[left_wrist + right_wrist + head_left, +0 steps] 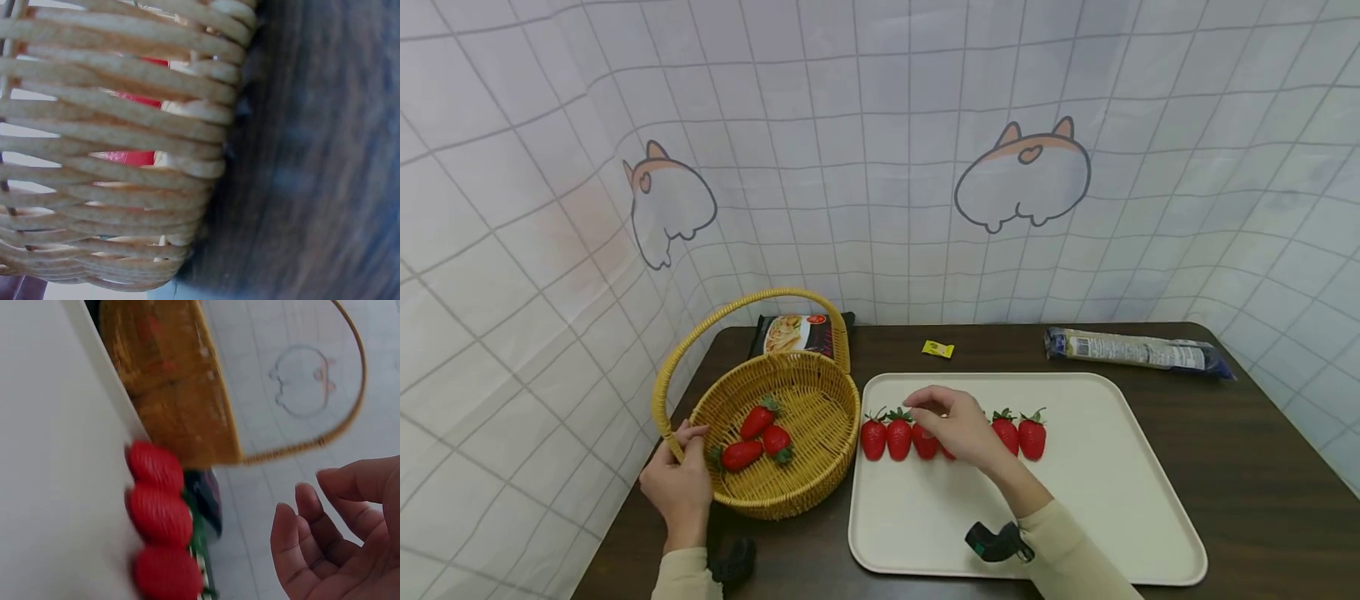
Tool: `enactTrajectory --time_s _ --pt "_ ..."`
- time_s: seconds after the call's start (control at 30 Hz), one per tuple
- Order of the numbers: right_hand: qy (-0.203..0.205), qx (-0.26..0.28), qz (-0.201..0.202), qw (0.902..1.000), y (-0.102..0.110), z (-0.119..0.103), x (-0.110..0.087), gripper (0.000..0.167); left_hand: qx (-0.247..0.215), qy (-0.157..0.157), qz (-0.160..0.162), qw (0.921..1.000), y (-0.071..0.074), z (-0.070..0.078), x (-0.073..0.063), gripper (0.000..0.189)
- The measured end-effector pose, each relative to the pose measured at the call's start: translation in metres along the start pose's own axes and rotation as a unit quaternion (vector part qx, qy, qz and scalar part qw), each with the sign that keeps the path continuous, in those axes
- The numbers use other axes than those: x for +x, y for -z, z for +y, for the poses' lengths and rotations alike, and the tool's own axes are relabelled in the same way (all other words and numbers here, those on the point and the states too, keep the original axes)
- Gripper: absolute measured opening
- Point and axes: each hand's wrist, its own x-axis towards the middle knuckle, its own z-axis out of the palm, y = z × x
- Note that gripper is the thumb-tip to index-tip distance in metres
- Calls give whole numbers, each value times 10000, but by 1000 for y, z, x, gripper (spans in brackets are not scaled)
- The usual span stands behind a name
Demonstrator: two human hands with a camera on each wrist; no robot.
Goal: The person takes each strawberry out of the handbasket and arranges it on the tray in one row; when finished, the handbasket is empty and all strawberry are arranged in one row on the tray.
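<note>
A: Nearest first, go
B: Cream sleeves (688,577), then a black device (997,543) at the right wrist
A: Left hand?
B: Left hand (679,487) grasping, fingers curled round the near foot of the handle (782,292) of the yellow wicker basket (790,505). Basket sits just right of and beyond that hand
A: Anything in it?
B: Three strawberries (777,442), in the side closer to the left hand
A: Right hand?
B: Right hand (958,429) released, fingers loosely bent, clear gap between thumb and fingertips. Hovers over the row of strawberries (898,439) on the cream tray (1075,508), tray mostly nearer than and to the right of that hand
A: Row details?
B: Two in full view left of the hand, two more partly covered by it, two right of it. Can't tell how many it hides
A: Far stuff?
B: Black food package (797,335) beyond the left hand, behind the basket. Small yellow wrapper (937,349) straight beyond the right hand, long wrapped packet (1135,350) beyond it and to the right. All on the dark table (1225,433). Farthest, past both hands: white grid curtain (887,275) with two cartoon animals (1022,183)
</note>
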Motion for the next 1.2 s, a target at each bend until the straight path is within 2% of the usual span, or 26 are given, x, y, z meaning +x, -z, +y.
enactTrajectory --time_s 0.1,0.3,0.5,0.63,0.93,1.2 --pt "263 -82 -155 9995 -22 -12 6 17 19 -60 51 10000 0 0 0 17" --pt "583 126 -396 9974 -62 -25 16 16 56 -223 122 9997 -3 -3 -1 18" --pt "701 476 -620 9945 -93 -36 23 16 246 -550 207 9980 -3 -6 -2 18" --pt "753 586 -815 9921 -108 -42 28 18 346 -643 284 9969 -1 -8 -1 18" --pt "611 674 -1520 9842 -131 -50 43 19 290 -664 336 9968 0 -5 0 19" --pt "237 611 -1635 9844 -147 -52 59 22 361 -719 320 9962 1 -6 0 20"
